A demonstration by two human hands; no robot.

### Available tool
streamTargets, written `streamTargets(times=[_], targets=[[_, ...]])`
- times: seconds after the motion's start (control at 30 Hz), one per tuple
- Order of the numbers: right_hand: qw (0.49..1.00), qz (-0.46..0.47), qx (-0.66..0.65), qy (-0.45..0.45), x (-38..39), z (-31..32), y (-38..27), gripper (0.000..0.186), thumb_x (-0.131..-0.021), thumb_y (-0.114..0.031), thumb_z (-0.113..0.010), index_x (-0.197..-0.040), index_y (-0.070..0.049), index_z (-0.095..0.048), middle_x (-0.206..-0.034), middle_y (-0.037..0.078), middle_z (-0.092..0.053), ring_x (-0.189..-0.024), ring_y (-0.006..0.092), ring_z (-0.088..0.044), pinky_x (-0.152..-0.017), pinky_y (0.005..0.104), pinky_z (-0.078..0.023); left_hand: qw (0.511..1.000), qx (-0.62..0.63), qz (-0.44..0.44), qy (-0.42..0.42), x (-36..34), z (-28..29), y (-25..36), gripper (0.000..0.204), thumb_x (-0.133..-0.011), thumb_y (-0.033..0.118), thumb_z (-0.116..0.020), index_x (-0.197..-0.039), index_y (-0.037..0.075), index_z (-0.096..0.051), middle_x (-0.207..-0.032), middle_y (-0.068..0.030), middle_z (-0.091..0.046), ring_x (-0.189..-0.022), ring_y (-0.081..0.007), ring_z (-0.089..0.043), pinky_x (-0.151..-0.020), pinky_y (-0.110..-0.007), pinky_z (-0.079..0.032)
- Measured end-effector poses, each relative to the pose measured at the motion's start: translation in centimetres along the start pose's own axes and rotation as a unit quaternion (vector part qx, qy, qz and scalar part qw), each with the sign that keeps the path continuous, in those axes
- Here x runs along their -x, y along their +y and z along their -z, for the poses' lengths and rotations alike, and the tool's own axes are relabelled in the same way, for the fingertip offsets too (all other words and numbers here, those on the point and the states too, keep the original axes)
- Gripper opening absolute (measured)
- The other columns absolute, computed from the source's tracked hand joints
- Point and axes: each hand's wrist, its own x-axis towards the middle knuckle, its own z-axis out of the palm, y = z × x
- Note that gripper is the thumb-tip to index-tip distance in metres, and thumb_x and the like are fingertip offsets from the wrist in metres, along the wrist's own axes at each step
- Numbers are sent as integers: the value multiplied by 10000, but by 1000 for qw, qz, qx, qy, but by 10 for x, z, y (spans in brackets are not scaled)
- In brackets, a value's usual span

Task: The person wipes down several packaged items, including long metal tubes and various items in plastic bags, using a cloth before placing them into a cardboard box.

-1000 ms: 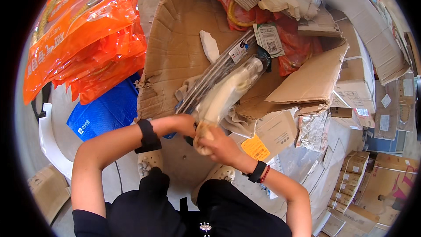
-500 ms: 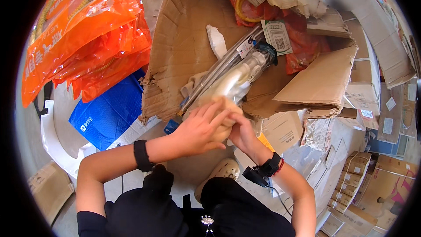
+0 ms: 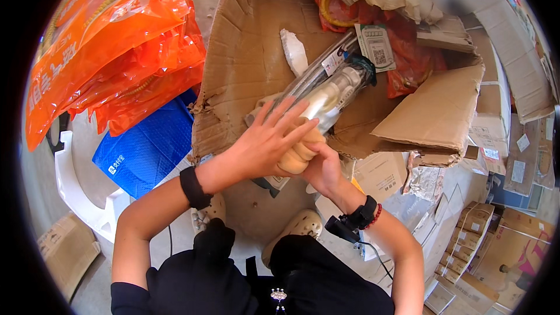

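Observation:
A beige, ribbed, tube-like piece is between my hands, at the near edge of a torn cardboard box. My right hand closes round its near end from the right. Over its left side lies my left hand, fingers stretched out and spread. Just beyond, a clear bag with cream plastic parts and a dark green end lies slanting in the box; whether the beige piece joins it is hidden by my fingers. Braided metal hoses in clear wrapping lie alongside the bag.
Orange plastic bags and a blue padded envelope are at the left, above a white curved frame. A white-green card and red-orange packets sit inside the box. Stacked cartons stand at the right.
My left hand's fingers have spread out over the beige piece, exposing more of its near end. The box and its contents appear slightly farther right in the picture.

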Motion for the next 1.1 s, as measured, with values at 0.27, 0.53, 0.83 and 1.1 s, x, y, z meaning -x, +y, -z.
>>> streamTargets(times=[0.27, 0.53, 0.83, 1.1], targets=[[971, 6, 238, 30, -27, 7, -22, 539, -767, -331, -541, -1243, -93, -458, -1237, 81, -493, -1153, 196, -451, -912, 401, -374, 985, 57, 97, -133, 3, -19, -19, 771, -611, 199, -755, -1275, 101, -376, -1080, -144, -483, -976, -331, -531, -824, -419, -423], [664, 450, 557, 214, -152, -27, -73, 309, -699, -101, -575, -983, -8, -497, -1005, 195, -520, -973, 359, -489, -851, 409, -392, 964, 4, 250, -87, 5, -64, -41, 530, -603, 207, -748, -997, 49, -431, -891, -129, -536, -746, -316, -591, -602, -396, -476], [456, 290, 672, 506, -267, -13, -165, 429, -727, -272, -619, -1023, 7, -482, -1079, 185, -504, -1004, 331, -487, -829, 433, -399, 925, -217, 279, -138, -9, -107, -45, 104, -793, 150, -534, -847, 106, -457, -746, -33, -542, -605, -140, -608, -483, -231, -463], [307, 262, 770, 495, -311, 27, -201, 392, -752, -295, -606, -1021, -24, -517, -1044, 147, -545, -964, 287, -522, -785, 432, -403, 913, -229, 271, -201, -23, -126, -49, 163, -751, 118, -584, -856, 88, -462, -718, -52, -544, -546, -117, -587, -423, -198, -438]])
